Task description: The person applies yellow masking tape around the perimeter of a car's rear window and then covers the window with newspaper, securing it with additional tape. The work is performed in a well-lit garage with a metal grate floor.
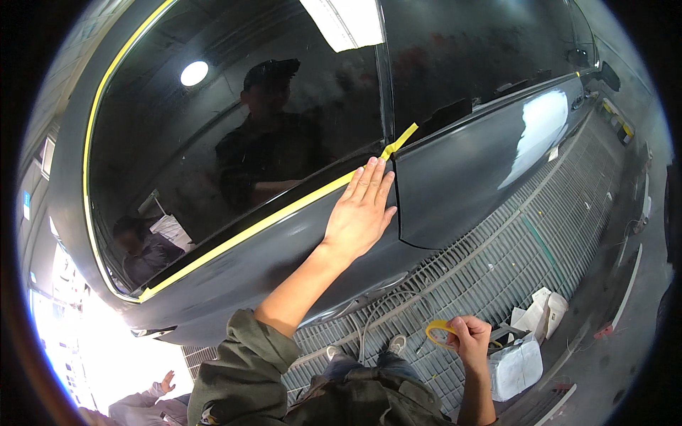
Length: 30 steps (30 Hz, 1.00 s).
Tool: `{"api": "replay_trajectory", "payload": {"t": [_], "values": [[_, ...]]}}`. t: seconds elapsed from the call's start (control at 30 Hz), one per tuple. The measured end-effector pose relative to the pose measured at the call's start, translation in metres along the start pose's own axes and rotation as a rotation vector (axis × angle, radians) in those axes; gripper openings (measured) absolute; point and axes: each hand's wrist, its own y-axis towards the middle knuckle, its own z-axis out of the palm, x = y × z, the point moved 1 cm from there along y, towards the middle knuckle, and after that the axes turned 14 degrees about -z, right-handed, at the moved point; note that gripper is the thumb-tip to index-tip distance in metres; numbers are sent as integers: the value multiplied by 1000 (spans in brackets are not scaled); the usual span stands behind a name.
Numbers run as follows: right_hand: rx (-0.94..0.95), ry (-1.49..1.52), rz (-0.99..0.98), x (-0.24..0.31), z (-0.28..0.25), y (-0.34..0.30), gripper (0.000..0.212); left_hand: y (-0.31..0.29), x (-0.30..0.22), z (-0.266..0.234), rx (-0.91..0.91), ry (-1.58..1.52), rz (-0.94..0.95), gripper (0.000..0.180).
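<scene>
A dark grey car side fills the upper view, with a glossy dark window in its door. Yellow masking tape runs along the window's lower edge, and more of it follows the frame at the left and top. My left hand lies flat, fingers stretched out, its fingertips pressing on the tape near the seam between the two doors. Past them a short tape end sticks up, slightly crumpled. Low at the right, well away from the car, my right hand pinches a yellow tape roll.
Metal floor grating runs beneath and beside the car, a thin hose lying on it. A pale container and crumpled paper are by my right forearm. Another person's hand shows at the lower left. The other door carries a whitish patch.
</scene>
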Motion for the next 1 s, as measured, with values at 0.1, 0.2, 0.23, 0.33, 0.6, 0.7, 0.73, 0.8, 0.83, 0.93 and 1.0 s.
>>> {"api": "replay_trajectory", "payload": {"t": [0.1,0.2,0.23,0.33,0.6,0.7,0.73,0.8,0.83,0.93,1.0], "values": [[46,-7,-3,-4,1,10,22,4,-3,-3,2,92,8,67],[68,-7,10,-5,5,20,23,5,-4,-1,-8,62,10,68],[76,-7,18,-4,6,23,23,6,-5,-1,-7,71,10,68],[95,0,33,-3,5,29,23,8,-8,-2,-2,100,8,69],[95,55,28,-15,4,37,23,22,-24,-3,17,166,-46,73],[90,40,58,-15,5,38,22,25,-33,0,14,157,-104,74],[93,32,70,-16,6,38,22,25,-36,0,21,166,-125,73],[98,51,49,-15,6,40,22,22,-39,2,9,111,-150,75],[101,64,41,-15,7,39,21,19,-38,3,1,87,-155,76],[97,49,14,-16,4,39,23,1,-28,0,-21,39,-152,76],[106,38,19,-16,2,41,25,-15,-18,-5,-26,-2,-171,75]]}}
